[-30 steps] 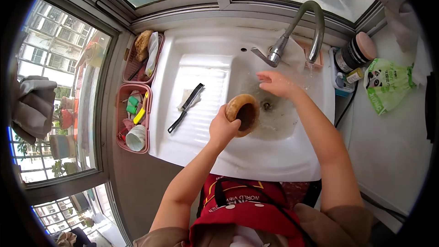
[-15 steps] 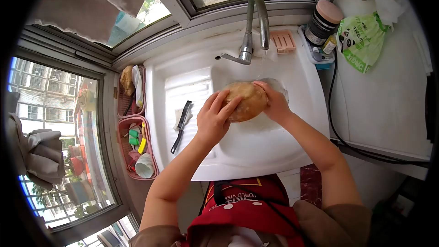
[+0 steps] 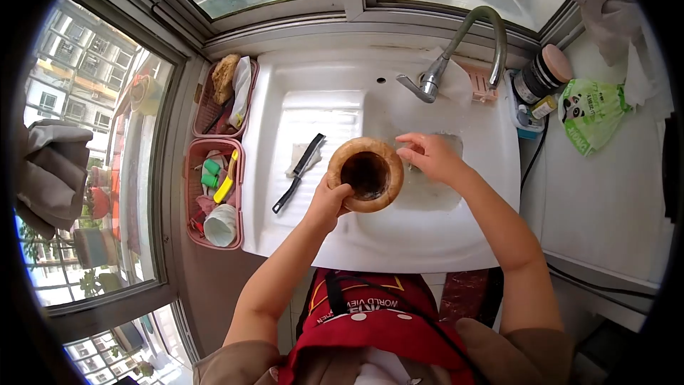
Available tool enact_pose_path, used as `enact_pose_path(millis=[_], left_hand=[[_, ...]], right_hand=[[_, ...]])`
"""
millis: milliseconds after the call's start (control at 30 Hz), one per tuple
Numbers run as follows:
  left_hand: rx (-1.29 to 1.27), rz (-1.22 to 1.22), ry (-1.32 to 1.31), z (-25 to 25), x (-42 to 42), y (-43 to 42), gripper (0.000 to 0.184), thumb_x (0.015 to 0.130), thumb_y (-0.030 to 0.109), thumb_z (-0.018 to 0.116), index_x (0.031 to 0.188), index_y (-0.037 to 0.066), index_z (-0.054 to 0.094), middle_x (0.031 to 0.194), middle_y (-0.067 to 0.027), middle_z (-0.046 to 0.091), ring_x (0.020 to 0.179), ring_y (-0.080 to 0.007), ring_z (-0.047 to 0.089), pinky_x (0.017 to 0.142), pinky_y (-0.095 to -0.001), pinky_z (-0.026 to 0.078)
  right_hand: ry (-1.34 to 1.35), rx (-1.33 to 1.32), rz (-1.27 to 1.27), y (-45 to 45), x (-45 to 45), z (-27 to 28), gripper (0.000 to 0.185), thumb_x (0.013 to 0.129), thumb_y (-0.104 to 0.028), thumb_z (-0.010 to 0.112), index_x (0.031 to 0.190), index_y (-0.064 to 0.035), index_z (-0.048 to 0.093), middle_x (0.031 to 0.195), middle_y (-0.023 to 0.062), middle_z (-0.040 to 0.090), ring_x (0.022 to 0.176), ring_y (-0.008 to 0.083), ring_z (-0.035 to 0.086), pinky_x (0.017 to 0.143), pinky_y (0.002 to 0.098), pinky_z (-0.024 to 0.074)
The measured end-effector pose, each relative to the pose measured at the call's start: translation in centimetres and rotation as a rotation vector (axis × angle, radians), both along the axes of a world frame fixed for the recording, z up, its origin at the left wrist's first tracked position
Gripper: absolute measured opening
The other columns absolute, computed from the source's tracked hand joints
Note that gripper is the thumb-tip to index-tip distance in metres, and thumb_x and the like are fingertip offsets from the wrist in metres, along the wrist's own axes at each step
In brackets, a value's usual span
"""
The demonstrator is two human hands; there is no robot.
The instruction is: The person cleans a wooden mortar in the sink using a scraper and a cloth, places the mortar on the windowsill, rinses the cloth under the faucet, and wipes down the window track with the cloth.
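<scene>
A round, tan, mottled pot (image 3: 394, 191) with a thick rim and a dark brown hollow is tipped with its mouth toward me over the sink. My left hand (image 3: 330, 203) grips its left side, thumb on the rim and the other fingers hidden beneath. Just off the rim's right side, my right hand (image 3: 432, 158) has its fingers loosely bent and apart, holding nothing. To the left, on the ribbed drainboard, lies a slim black long-handled tool (image 3: 299, 172), like a narrow brush, across a pale cloth or pad (image 3: 296, 159).
A white sink (image 3: 385, 248) surrounds the work, with a metal faucet (image 3: 431, 78) behind it. Two pink baskets (image 3: 241, 199) of cleaning things stand at left. A pink soap dish (image 3: 479, 84), a dark jar (image 3: 531, 82) and a green bag (image 3: 590, 110) sit at right.
The pot has turned from its outer side showing to its mouth facing me. My right hand has come off it; my left still holds it. The view has shifted.
</scene>
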State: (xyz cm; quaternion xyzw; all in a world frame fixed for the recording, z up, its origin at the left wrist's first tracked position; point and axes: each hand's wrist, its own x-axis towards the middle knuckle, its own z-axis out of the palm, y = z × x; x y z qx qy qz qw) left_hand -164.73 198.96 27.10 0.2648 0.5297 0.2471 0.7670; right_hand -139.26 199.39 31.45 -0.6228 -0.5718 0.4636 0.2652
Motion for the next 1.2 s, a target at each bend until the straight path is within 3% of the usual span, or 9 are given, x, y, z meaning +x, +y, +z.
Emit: enact_pose_path(millis=[233, 333, 467, 600, 667, 800, 933, 1133, 1200], left_hand=[[-0.145, 0.174, -0.055, -1.4, -5.1, -2.8, 0.041, 0.073, 0.005, 0.053, 0.114, 0.006, 0.046, 0.094, -0.0077, 0.056, 0.078, -0.0199, 0.062, 0.063, -0.0368, 0.057], [-0.135, 0.203, 0.008, -1.6, -6.4, -3.4, 0.039, 0.073, 0.006, 0.054, 0.111, 0.005, 0.047, 0.090, -0.0071, 0.056, 0.073, -0.0191, 0.062, 0.059, -0.0353, 0.057], [-0.076, 0.207, 0.093, -0.1, -7.2, -3.7, 0.037, 0.073, 0.006, 0.055, 0.110, 0.004, 0.048, 0.088, -0.0058, 0.057, 0.071, -0.0173, 0.062, 0.058, -0.0347, 0.057], [-0.050, 0.212, 0.109, 0.2, -7.6, -3.9, 0.037, 0.073, 0.006, 0.055, 0.110, 0.003, 0.048, 0.088, -0.0065, 0.058, 0.071, -0.0180, 0.062, 0.057, -0.0347, 0.057], [-0.134, 0.222, 0.052, 0.1, -8.1, -4.2, 0.036, 0.074, 0.007, 0.055, 0.109, 0.003, 0.048, 0.088, -0.0069, 0.058, 0.070, -0.0182, 0.062, 0.056, -0.0349, 0.057], [-0.104, 0.227, 0.028, -0.4, -8.8, -4.5, 0.036, 0.074, 0.008, 0.055, 0.109, 0.004, 0.048, 0.087, -0.0072, 0.058, 0.070, -0.0184, 0.062, 0.055, -0.0354, 0.057], [-0.120, 0.191, 0.040, -0.5, -9.5, -4.3, 0.036, 0.075, 0.009, 0.056, 0.109, 0.005, 0.048, 0.087, -0.0070, 0.058, 0.070, -0.0184, 0.062, 0.056, -0.0357, 0.058], [-0.128, 0.150, 0.036, -0.6, -9.4, -3.7, 0.036, 0.074, 0.009, 0.056, 0.109, 0.005, 0.049, 0.088, -0.0075, 0.058, 0.070, -0.0181, 0.062, 0.057, -0.0349, 0.058], [-0.121, 0.137, 0.041, -0.2, -9.2, -3.2, 0.036, 0.074, 0.009, 0.056, 0.110, 0.004, 0.049, 0.088, -0.0077, 0.058, 0.070, -0.0181, 0.062, 0.057, -0.0348, 0.058]], right_hand=[[-0.040, 0.062, 0.009, 4.7, -4.5, -3.4, 0.025, 0.089, -0.019, 0.054, 0.107, -0.0030, 0.061, 0.085, 0.0078, 0.066, 0.078, 0.0133, 0.061, 0.072, 0.0280, 0.0480], [-0.191, 0.058, 0.203, 6.7, -8.4, -3.5, 0.026, 0.084, -0.018, 0.054, 0.105, -0.0053, 0.063, 0.080, 0.0118, 0.066, 0.073, 0.0217, 0.063, 0.070, 0.0324, 0.0492], [-0.315, 0.143, 0.324, 9.1, -14.9, -6.3, 0.028, 0.077, -0.013, 0.057, 0.104, -0.0087, 0.063, 0.083, 0.0147, 0.066, 0.082, 0.0304, 0.063, 0.073, 0.0386, 0.0502], [-0.473, 0.225, 0.687, 9.8, -20.2, -6.5, 0.033, 0.074, -0.015, 0.062, 0.107, -0.0136, 0.061, 0.086, 0.0124, 0.066, 0.083, 0.0294, 0.064, 0.072, 0.0389, 0.0506], [-0.748, 0.223, 0.995, 10.7, -21.5, -6.4, 0.029, 0.071, -0.015, 0.063, 0.100, -0.0134, 0.062, 0.085, 0.0103, 0.066, 0.081, 0.0293, 0.064, 0.070, 0.0387, 0.0510], [-0.839, 0.394, 1.182, 11.3, -22.1, -6.2, 0.017, 0.073, -0.014, 0.060, 0.090, -0.0108, 0.061, 0.077, 0.0090, 0.066, 0.074, 0.0280, 0.064, 0.063, 0.0392, 0.0508], [-0.878, 0.449, 1.139, 10.7, -22.5, -6.6, 0.017, 0.074, -0.015, 0.058, 0.090, -0.0094, 0.062, 0.075, 0.0090, 0.066, 0.073, 0.0270, 0.065, 0.062, 0.0388, 0.0507], [-0.472, 0.481, 0.677, 9.0, -21.2, -4.5, 0.023, 0.083, -0.017, 0.047, 0.097, -0.0057, 0.062, 0.075, 0.0098, 0.066, 0.074, 0.0242, 0.065, 0.062, 0.0343, 0.0511], [0.302, 0.090, 0.257, 8.3, -20.0, -3.3, 0.033, 0.088, -0.015, 0.036, 0.107, -0.0030, 0.060, 0.088, 0.0102, 0.067, 0.081, 0.0206, 0.065, 0.067, 0.0320, 0.0525]])
